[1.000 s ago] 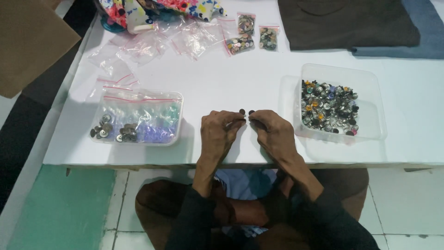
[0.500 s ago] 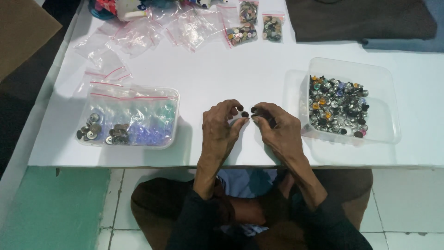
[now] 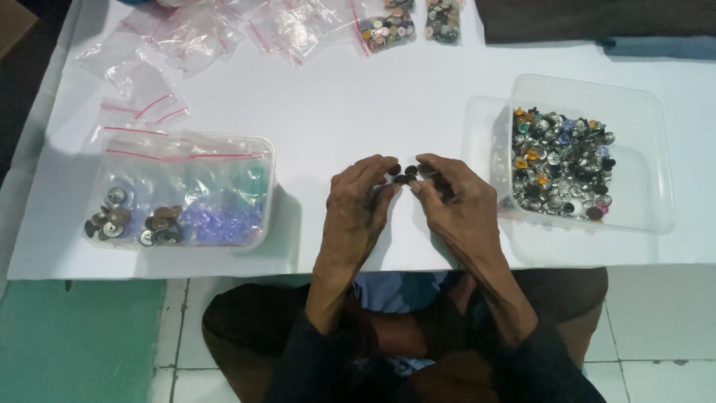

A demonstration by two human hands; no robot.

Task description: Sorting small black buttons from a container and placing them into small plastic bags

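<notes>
The left hand (image 3: 358, 198) and the right hand (image 3: 456, 201) met in the middle of the white bench (image 3: 335, 104). Both hands were curled almost shut, fingertips close together. Between the fingertips sat a few small dark buttons (image 3: 406, 174). The left hand pinched one at its tips, and the right hand pinched the others. The buttons were just above the bench, at 12 o'clock from the hands.

At 3 o'clock from the hands stood a clear tub (image 3: 641, 149), very near the right hand. It was full of mixed buttons (image 3: 559, 164), silver, dark, orange and blue.

At 9 o'clock stood another clear tub (image 3: 257, 224), well apart from the left hand. It held small bags (image 3: 216, 213) with red zip strips, some with purple and green bits in them, and a heap of brown metal buttons (image 3: 130, 224) at its left end.

At 11 o'clock lay loose empty bags (image 3: 186, 33). At 12 o'clock, at the far edge, lay two filled bags (image 3: 414, 22). At 1 o'clock lay a dark cloth (image 3: 597, 22).
</notes>
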